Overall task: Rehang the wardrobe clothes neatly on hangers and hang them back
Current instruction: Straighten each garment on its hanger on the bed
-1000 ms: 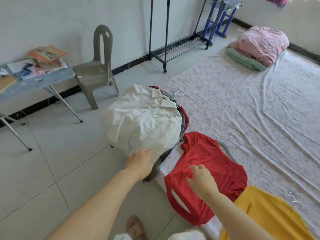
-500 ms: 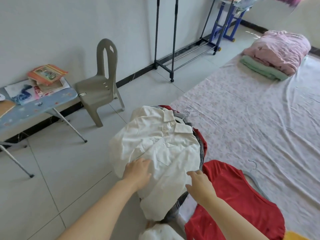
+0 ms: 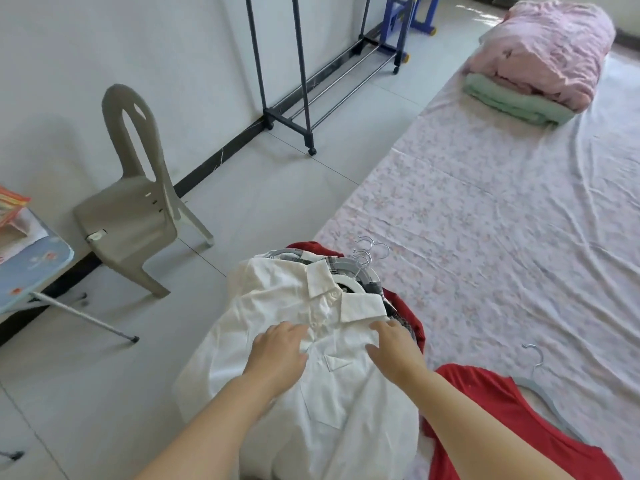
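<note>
Both arms are bare and stretched forward, converging a little. The left forearm [image 3: 207, 427] comes up from 7 o'clock and reaches toward 1 o'clock; the right forearm [image 3: 467, 410] comes in from 5 o'clock and reaches toward 11 o'clock. The left hand [image 3: 277, 355] lies palm down, knuckles up, fingers loosely together and only slightly bent. The right hand [image 3: 394, 348] is also palm down, fingers spread and fairly straight, thumb out toward 9 o'clock. The hands sit level with each other, near but apart, wrists nearly straight.
</note>
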A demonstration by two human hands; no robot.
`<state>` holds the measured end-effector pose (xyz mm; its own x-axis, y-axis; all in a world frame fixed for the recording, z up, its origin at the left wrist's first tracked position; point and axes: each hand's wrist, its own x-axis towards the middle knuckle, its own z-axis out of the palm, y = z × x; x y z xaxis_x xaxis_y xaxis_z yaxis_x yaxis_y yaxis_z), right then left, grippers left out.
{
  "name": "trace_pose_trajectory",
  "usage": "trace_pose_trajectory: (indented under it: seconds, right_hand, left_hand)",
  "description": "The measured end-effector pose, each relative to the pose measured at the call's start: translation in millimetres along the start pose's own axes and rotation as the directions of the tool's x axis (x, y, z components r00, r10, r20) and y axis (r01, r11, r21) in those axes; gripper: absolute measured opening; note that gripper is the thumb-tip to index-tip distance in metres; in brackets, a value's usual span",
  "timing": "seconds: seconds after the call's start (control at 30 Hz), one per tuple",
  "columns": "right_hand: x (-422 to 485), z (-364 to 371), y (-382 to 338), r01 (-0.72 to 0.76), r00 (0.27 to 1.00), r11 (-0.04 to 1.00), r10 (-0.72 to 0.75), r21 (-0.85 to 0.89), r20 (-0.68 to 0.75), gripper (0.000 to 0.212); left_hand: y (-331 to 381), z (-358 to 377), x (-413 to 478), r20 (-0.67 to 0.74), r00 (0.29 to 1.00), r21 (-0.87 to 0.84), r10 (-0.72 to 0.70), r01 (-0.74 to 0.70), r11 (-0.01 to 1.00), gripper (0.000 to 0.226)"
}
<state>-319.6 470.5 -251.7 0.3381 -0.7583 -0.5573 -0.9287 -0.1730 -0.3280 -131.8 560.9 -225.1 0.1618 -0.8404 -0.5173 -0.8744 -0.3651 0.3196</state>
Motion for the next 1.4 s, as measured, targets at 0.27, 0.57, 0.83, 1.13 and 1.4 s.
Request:
trace_pose_trajectory:
  seconds: [0.27,0.57,0.83,1.13,1.4]
  right_hand:
    - [120,14,-10,-0.121,0.984,0.986,0.134,0.113,-0.119,0.035]
    - [174,47,-16,-0.237,0.948,0.972,0.23,-0.004,-0.221,0.02]
    - [150,43,-16,-0.18,0.882,0.98,0.2,0.086,-0.427,0.02]
    - [30,3,-59,0.077,0.756,0.98,0.063,0.184,-0.652,0.024]
    - [-78,-25,-90,0.059,0.57,0.969,0.164,0.239,-0.805,0.045]
  left_hand:
    - [-29,9,93,0.047,0.995,-0.016,0.093,-0.093,0.996,0.049]
    - [-63,32,125,0.075,0.99,-0.037,0.12,-0.117,0.992,0.048]
    - [-56,19,126,-0.074,0.974,-0.065,0.214,-0.219,0.974,0.048]
    - [-18,-51,95,-0.332,0.853,-0.081,0.402,-0.45,0.889,0.051]
    - [1,-70,32,-0.251,0.73,-0.061,0.636,-0.668,0.742,0.039]
